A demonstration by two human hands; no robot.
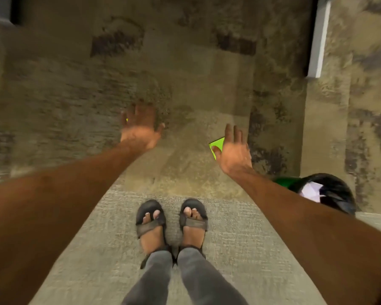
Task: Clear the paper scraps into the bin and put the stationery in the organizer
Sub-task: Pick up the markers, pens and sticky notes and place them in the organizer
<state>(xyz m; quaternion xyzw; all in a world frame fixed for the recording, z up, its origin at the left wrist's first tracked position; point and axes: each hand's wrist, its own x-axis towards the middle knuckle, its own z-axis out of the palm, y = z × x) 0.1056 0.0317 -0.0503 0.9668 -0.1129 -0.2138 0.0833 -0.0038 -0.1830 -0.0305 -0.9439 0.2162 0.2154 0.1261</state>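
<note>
Head view, looking straight down at a mottled carpeted floor (185,73). Both bare arms stretched forward and down.

Right hand (233,150): spread wide, fingers extended, palm turned toward the camera. Bright green paper scrap (217,147) at the thumb side of that hand, thumb lying across its lower edge; whether pinched or merely overlapped, impossible to tell through the blur.

Left hand (140,126): also spread, fingers reaching toward the floor, outline smeared by motion. Small fleck of green (127,120) just visible at its outer edge; nature of the fleck unclear.

Bin (326,192) at lower right, just beside the right forearm: dark liner around the rim, a pale crumpled piece inside, a green patch at its near edge. Green paper scrap well apart from the bin, up and to the left of it.

Two feet in dark sandals (172,219) at bottom centre, grey trouser legs below, standing on a paler floor strip.
</note>
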